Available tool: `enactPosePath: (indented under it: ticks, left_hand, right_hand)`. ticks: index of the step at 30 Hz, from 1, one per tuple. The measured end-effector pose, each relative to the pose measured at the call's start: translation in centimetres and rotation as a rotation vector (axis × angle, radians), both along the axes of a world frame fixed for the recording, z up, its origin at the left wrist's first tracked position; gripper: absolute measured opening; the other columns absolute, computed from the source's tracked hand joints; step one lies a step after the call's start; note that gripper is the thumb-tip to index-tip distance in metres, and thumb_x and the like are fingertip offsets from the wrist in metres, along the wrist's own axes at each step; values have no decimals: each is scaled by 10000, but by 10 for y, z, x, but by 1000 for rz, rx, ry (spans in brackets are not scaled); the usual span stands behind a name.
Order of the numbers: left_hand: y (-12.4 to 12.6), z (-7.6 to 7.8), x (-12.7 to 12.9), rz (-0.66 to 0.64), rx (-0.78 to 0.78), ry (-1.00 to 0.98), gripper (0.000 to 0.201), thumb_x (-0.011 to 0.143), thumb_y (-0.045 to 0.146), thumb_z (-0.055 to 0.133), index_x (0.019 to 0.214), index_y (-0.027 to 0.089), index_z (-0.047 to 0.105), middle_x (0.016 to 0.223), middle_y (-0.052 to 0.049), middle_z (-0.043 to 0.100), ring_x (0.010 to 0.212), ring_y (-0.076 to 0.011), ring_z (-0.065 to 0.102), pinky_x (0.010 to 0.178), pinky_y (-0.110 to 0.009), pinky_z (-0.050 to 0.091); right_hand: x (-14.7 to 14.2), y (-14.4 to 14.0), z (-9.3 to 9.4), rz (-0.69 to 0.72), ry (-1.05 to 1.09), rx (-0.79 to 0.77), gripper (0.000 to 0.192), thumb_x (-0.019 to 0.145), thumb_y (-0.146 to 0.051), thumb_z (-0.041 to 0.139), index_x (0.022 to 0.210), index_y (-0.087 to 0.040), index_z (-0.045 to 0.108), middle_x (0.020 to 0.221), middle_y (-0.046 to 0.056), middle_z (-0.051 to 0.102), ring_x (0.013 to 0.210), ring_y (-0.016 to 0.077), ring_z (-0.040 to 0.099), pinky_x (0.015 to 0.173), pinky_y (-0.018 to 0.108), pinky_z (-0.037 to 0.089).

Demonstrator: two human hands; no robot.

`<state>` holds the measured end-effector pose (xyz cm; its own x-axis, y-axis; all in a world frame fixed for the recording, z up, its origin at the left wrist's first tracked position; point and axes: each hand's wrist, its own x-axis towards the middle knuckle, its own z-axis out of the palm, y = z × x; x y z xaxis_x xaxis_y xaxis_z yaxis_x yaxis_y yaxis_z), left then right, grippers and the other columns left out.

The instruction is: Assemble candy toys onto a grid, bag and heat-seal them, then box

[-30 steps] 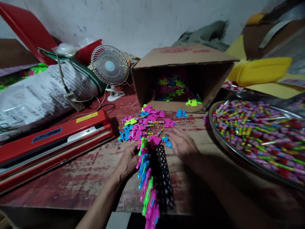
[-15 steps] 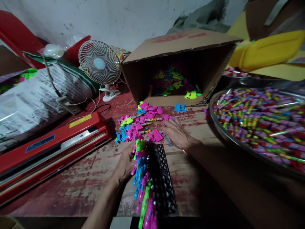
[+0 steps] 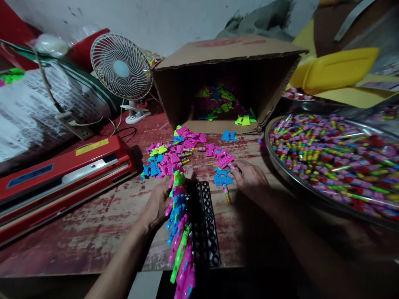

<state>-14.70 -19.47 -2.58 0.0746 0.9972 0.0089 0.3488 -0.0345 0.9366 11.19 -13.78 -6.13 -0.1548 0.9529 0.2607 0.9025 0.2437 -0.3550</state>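
Head view only, so one angle to go on: left hand [image 3: 157,203] rests on the worn red table [image 3: 93,224], fingers curled against the side of a black rack [image 3: 204,224] that has a row of pink, blue and green plastic pieces [image 3: 179,224] standing along its left edge. Looks like it's steadying that row, though I can't tell if the fingers actually pinch anything. Right hand [image 3: 251,180] is flat-ish on the table just right of the rack's far end, fingertips [image 3: 236,169] closed on or touching a small stick by a pink comb-like piece [image 3: 225,160]; a blue piece [image 3: 223,180] lies just beside it. Bigger heap of loose pieces [image 3: 174,155] sits beyond the rack, in front of a tipped cardboard box [image 3: 224,79]. Metal tray [image 3: 311,198] of colourful sticks on the right, red sealer [image 3: 59,176] and small fan [image 3: 121,68] on the left.
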Motion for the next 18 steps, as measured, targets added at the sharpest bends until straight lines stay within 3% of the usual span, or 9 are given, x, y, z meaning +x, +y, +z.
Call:
enactPosePath:
  ticks: [3,5,8,10,14,18]
  left_hand:
    - [1,-7,-4,-77,81,102,228,705,410,637,765,196,687,839,-72,652,863,-265,580,831,-357,476]
    - [3,-13,-8,-117,100,144,277,731,439,620,837,194,694,901,-87,663,905,-272,580,859,-361,472]
    - [6,-19,-11,-148,99,201,342,780,491,558,865,182,677,940,-92,663,926,-266,574,877,-370,467]
    - [7,-21,-11,-157,111,233,377,808,519,497,792,173,646,905,-90,655,905,-260,565,860,-378,473]
    - [8,-16,-9,-183,149,256,370,819,507,469,690,178,578,786,-62,615,832,-236,540,853,-380,468]
    - [8,-9,-6,-205,160,249,350,822,493,487,704,180,593,801,-60,612,862,-242,539,872,-381,451]
  right_hand:
    - [-5,-5,9,-99,-117,21,212,938,-280,484,1025,-203,662,1030,81,646,759,194,596,587,306,338]
    - [-10,-17,17,-123,-169,24,219,939,-285,475,989,-198,670,985,87,648,711,188,585,566,308,320]
    - [-19,-43,21,-64,-185,-27,232,937,-273,471,850,-186,668,855,78,645,743,200,594,628,306,373]
    - [-22,-56,13,-33,-183,-70,221,937,-276,475,876,-173,660,892,86,637,758,201,595,660,308,403]
    - [-23,-61,-7,-31,-87,-49,229,934,-193,418,910,-150,642,949,112,617,793,198,588,694,307,432]
    - [-25,-57,-4,-45,169,-1,138,878,-215,490,844,-168,616,852,80,629,764,207,594,684,317,450]
